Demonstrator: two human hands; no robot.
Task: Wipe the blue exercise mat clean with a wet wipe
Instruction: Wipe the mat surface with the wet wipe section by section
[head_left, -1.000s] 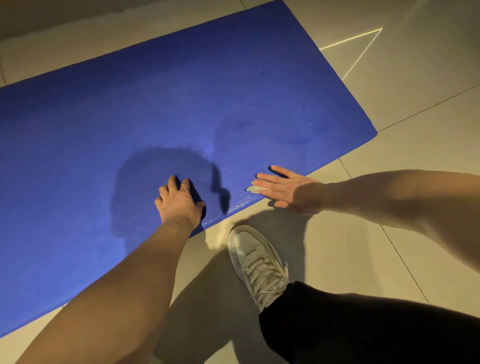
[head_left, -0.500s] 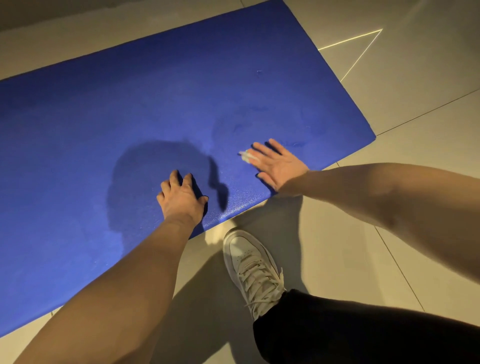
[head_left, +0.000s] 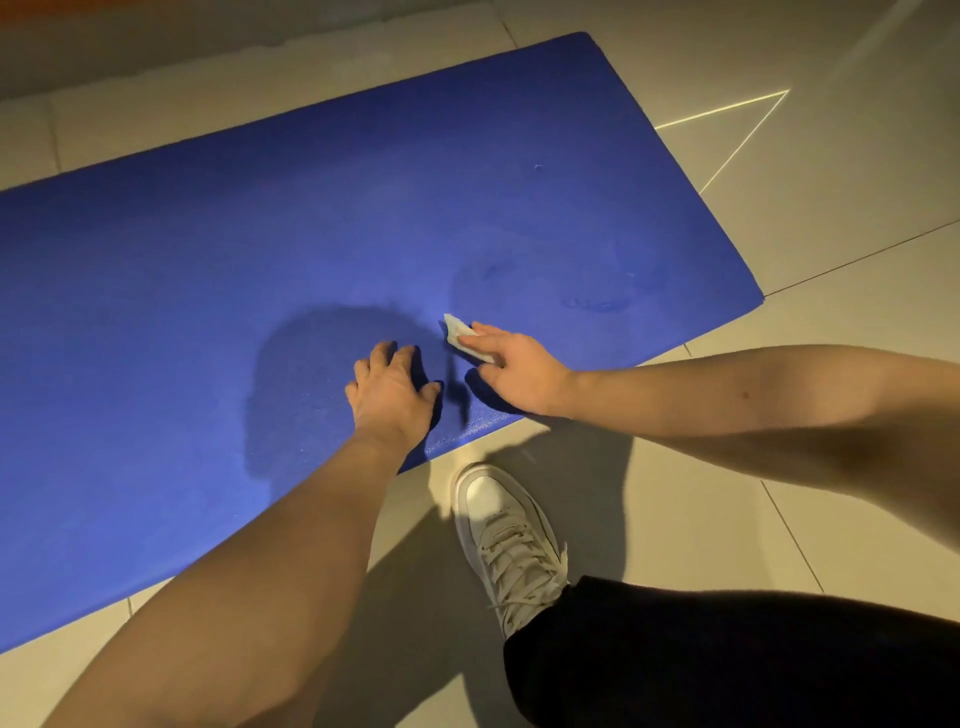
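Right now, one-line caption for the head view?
Right hand presses a wet wipe on the blue exercise mat; left hand braces beside it.

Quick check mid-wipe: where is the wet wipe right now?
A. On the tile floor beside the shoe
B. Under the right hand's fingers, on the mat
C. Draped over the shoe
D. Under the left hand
B: the wet wipe sticks out from beneath the fingers of the right hand on the blue mat, while the left hand rests on the mat with nothing under it.
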